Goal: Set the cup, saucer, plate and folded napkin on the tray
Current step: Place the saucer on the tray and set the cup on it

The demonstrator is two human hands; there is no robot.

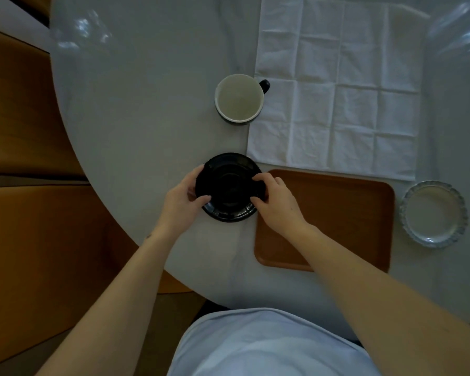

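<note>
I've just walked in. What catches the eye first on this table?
Both hands, left hand and right hand, grip a black saucer at the table's near edge. Right of it lies a bare brown tray, with a white napkin spread open behind and a cup beside that.

Saucer (229,187): black, round, glossy, upright, just left of the tray, its right rim near the tray's left edge; gripped at both sides. Cup (239,97): black outside, pale inside, upright, handle pointing right and lying over the napkin's left edge. Napkin (337,85): white, creased in a grid, spread flat, unfolded, beyond the tray. Tray (337,213): brown, rectangular, rounded corners. Plate (433,214): pale, blue fluted rim, just right of the tray.
</note>
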